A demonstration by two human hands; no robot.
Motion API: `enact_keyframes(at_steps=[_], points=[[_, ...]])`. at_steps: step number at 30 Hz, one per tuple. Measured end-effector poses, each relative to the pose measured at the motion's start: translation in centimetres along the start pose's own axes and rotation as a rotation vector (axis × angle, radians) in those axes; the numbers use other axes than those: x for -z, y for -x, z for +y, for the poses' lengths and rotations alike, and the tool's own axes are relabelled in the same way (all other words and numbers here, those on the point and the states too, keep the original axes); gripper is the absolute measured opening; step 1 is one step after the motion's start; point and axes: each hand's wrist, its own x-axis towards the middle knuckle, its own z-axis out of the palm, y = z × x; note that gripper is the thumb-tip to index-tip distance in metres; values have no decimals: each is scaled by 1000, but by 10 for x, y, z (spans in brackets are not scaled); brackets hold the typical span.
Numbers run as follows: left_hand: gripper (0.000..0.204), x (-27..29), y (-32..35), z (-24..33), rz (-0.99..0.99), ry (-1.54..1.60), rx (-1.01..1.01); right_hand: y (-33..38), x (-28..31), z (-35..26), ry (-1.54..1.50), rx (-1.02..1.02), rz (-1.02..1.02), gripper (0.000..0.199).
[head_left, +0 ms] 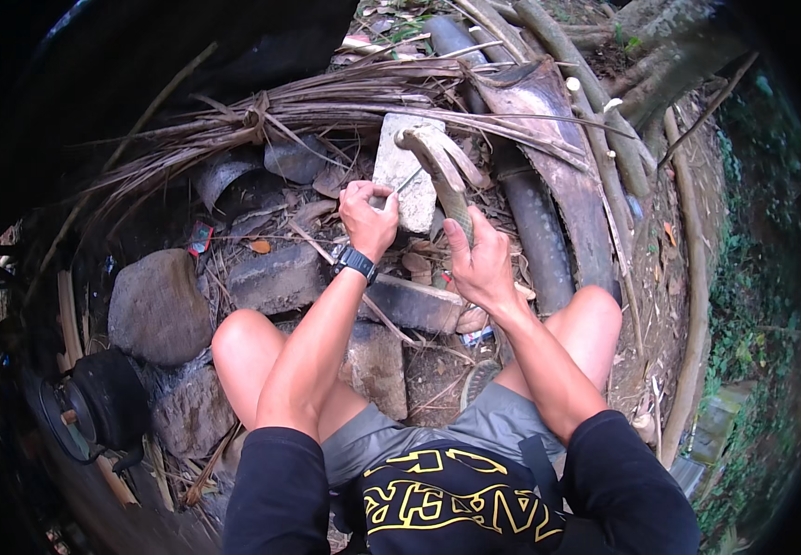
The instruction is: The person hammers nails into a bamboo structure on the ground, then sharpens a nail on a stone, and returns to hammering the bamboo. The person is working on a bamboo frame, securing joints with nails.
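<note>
Squatting over a pale stone block that leans against dry palm fronds. The right hand is wrapped round the lower end of a curved sheath, some carved wood or horn thing with a patterned grip, and its flared top rests on the block's upper right corner. The left hand is clenched on the block's lower left, pinching what looks like a thin blade laid flat on the face. Can't tell exactly how much blade there is, it's tiny in the shot.

My read: the sheath is stiff, light, and a bit slick where it's polished, so the patterned part is the sensible place to grab. The blade is thin and rigid with a sharp edge, so hold it by the handle end and keep the fingers behind the edge. The block looks heavy and gritty, so it probably won't shift.
</note>
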Motion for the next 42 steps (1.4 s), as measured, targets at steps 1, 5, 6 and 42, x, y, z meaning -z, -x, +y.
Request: enact_keyframes(at_steps=[1, 5, 6, 42], points=[[9, -2, 2, 1, -9, 7, 7, 2, 0, 5, -4, -29, -33, 37], [6, -5, 2, -6, 13, 11, 32, -5, -13, 29, 235, -73, -125, 36], [6, -5, 4, -7, -2, 34, 46, -3, -13, 30, 219, -66, -77, 37], [8, -10, 12, 9, 59, -68, 103, 6, 7, 10, 39, -61, -56, 37]])
